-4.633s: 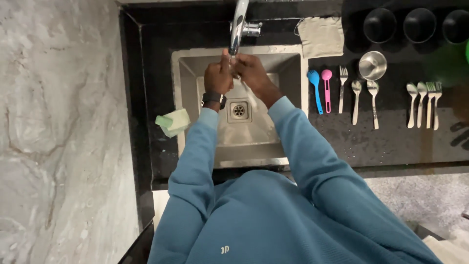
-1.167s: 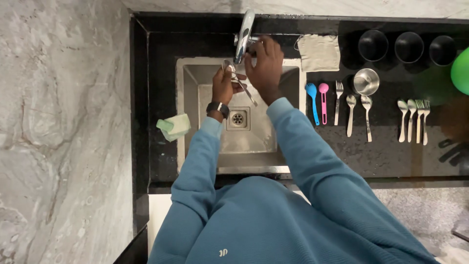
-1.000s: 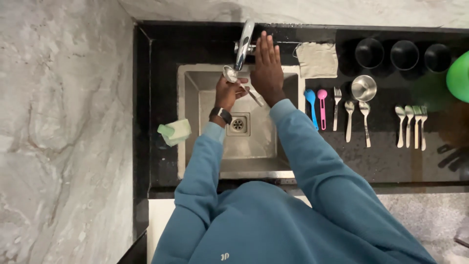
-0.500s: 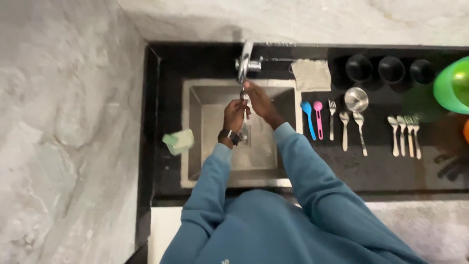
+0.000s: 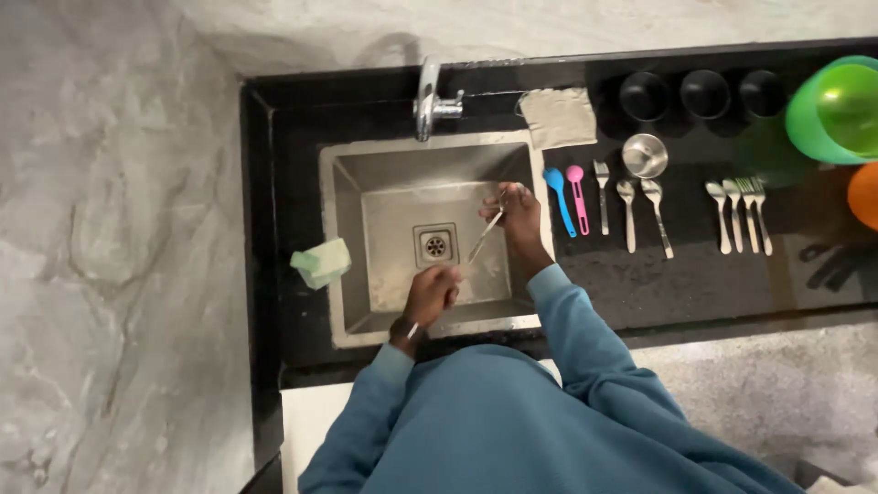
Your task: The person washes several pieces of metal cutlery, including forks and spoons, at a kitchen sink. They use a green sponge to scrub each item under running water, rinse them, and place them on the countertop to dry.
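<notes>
Over the steel sink (image 5: 347, 233), both my hands hold a thin metal utensil (image 5: 483, 238) that slants between them. My left hand (image 5: 430, 295), with a watch on the wrist, grips its lower end near the sink's front edge. The upper end is pinched by my right hand (image 5: 518, 212) by the sink's right wall. The tap (image 5: 427, 97) stands at the back of the sink, apart from both hands. The drain (image 5: 435, 244) lies between the hands and the tap.
A green sponge (image 5: 320, 263) sits on the sink's left rim. On the black counter to the right lie a grey cloth (image 5: 560, 117), a blue spoon (image 5: 556, 197), a pink spoon (image 5: 578, 194), several metal forks and spoons (image 5: 640, 210), a steel bowl (image 5: 645, 154), three black cups (image 5: 705, 93) and a green cup (image 5: 837, 110).
My hands have come down from the tap toward the sink's front and spread apart along the utensil. The view has shifted, so more of the counter shows on the right.
</notes>
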